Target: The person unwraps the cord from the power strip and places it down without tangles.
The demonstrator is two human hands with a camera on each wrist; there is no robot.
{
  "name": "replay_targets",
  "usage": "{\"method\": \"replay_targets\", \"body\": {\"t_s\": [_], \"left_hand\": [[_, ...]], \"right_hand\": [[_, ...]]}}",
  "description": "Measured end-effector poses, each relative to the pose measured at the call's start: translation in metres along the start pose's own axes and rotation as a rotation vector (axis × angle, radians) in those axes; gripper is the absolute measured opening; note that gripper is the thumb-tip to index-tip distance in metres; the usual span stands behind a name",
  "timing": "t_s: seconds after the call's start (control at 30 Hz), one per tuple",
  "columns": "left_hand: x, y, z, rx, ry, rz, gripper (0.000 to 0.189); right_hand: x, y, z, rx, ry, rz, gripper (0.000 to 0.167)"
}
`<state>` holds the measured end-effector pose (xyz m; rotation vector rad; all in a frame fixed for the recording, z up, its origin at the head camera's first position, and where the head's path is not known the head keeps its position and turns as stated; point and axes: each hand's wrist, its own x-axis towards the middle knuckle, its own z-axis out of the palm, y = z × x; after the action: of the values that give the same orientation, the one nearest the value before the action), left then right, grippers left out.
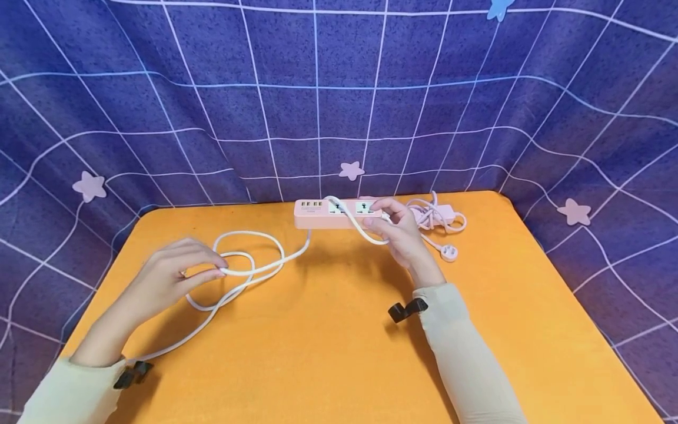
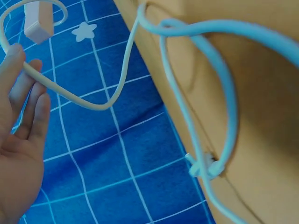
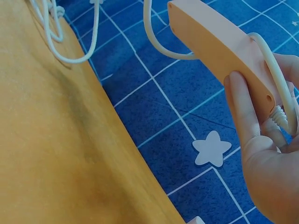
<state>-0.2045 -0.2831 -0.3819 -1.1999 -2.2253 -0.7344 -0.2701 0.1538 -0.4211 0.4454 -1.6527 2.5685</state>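
A pink power strip [image 1: 339, 221] with sockets and USB ports is held up over the yellow table in the head view. My right hand [image 1: 401, 232] grips its right end, thumb at the front and fingers at the top. From that end a white cord [image 1: 351, 218] bends across the strip's face, passes behind it and comes out below. Farther left, my left hand [image 1: 177, 271] pinches the same cord between thumb and fingertips. Loose loops of cord [image 1: 246, 235] hang around that spot. In the right wrist view, the ribbed cord sleeve [image 3: 279, 116] shows beside my fingers.
At the back right of the table [image 1: 318, 353] lies a pink block with a bundled cord [image 1: 426, 215]; its round plug [image 1: 449, 252] rests in front. A blue gridded cloth [image 1: 286, 112] with star shapes rises behind the table and along its sides.
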Motion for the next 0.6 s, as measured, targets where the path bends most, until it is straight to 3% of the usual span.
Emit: {"method": "replay_targets", "body": {"t_s": [0.07, 0.17, 0.33, 0.6], "left_hand": [[-0.004, 0.0, 0.005, -0.012, -0.021, 0.014, 0.031], [-0.009, 0.001, 0.011, -0.031, -0.064, 0.019, 0.012], [-0.018, 0.001, 0.023, -0.055, -0.134, 0.007, 0.041], [-0.034, -0.001, 0.042, -0.007, -0.287, -0.075, 0.033]], "right_hand": [[0.0, 0.001, 0.0, -0.006, 0.001, 0.001, 0.032], [0.0, 0.001, 0.0, -0.008, -0.002, -0.001, 0.031], [-0.001, 0.001, 0.001, 0.001, -0.005, -0.007, 0.032], [-0.001, 0.001, 0.003, -0.008, -0.01, -0.006, 0.032]]}}
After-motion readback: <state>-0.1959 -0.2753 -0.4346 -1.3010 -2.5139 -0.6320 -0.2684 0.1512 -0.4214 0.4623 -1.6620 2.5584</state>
